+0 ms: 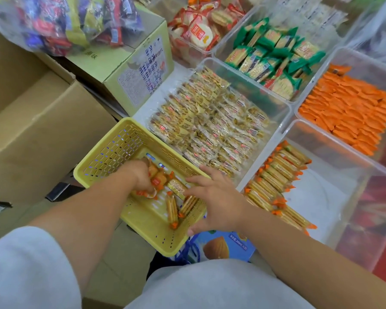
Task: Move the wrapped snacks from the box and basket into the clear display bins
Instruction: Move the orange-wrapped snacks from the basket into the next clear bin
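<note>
From my head view, both my hands are down in the yellow basket [112, 152], which sits tilted at the edge of the display, just beside the clear bins and partly over a blue box [228, 246]. My left hand [140, 177] is curled round a bunch of orange-wrapped snacks [157, 177], gripping them above the basket floor. My right hand [214, 197] is open, fingers stretched out and spread, with the fingertips on a pack lying in the basket and the thumb low near the front rim. A few loose cracker packs [172, 208] with orange ends lie on the basket floor between my hands. Just right of the basket is the near clear bin [321, 197], where matching cracker packs [274, 181] stand in rows along its left side, the rest of its floor bare. Behind the basket, another bin [250, 83] is packed with yellow-labelled packs [210, 126]. To the right, a further bin [361, 65] holds solid orange packs [348, 112]. Farther back are green-ended packs [272, 54] and red-and-white round crackers [198, 34] in their own bins. At my left stands an open cardboard box [31, 130], and behind it a pale green carton [129, 70] carries a clear bag of mixed sweets [76, 23].
</note>
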`<action>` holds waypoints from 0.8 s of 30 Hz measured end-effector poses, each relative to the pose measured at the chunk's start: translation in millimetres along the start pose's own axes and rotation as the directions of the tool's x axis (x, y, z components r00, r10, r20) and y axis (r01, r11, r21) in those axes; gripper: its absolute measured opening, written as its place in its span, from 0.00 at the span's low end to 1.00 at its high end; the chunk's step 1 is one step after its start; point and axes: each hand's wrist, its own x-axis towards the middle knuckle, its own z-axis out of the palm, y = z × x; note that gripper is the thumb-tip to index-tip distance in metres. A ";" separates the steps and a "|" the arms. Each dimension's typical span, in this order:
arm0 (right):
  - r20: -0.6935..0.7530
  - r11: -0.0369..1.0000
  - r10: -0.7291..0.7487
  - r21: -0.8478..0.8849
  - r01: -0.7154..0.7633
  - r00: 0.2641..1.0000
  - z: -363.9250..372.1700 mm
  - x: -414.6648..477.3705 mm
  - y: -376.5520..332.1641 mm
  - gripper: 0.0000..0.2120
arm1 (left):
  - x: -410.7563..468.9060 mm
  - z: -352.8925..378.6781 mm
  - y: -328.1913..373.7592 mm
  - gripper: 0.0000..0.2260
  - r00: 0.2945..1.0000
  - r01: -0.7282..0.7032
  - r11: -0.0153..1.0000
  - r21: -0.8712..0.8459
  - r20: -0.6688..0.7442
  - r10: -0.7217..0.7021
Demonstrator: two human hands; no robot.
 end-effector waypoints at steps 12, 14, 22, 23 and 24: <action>0.000 1.000 -0.005 -0.003 0.005 1.000 -0.1 -0.2 0.4 0.45 | 2.3 13.7 2.3 0.53 0.998 0.000 0.934 -0.357 0.056 0.022; -0.006 1.000 -0.007 -0.008 0.007 1.000 0.6 -0.4 0.8 0.45 | 1.7 12.5 1.4 0.53 0.998 0.006 0.898 -0.439 0.056 0.021; -0.021 0.999 -0.016 0.042 0.017 1.000 -4.5 -2.1 -3.8 0.44 | -40.8 -10.4 -9.0 0.55 0.998 -0.004 0.674 -0.739 0.036 0.046; -0.043 0.997 -0.011 0.071 0.014 0.999 -6.5 -2.8 -6.7 0.42 | -52.4 -13.2 -12.0 0.51 0.998 -0.006 0.642 -0.766 0.033 0.048; -0.088 0.992 0.005 0.130 0.007 0.996 -8.7 -3.9 -11.0 0.39 | -65.2 -15.6 -15.1 0.45 0.998 -0.010 0.604 -0.797 0.026 0.050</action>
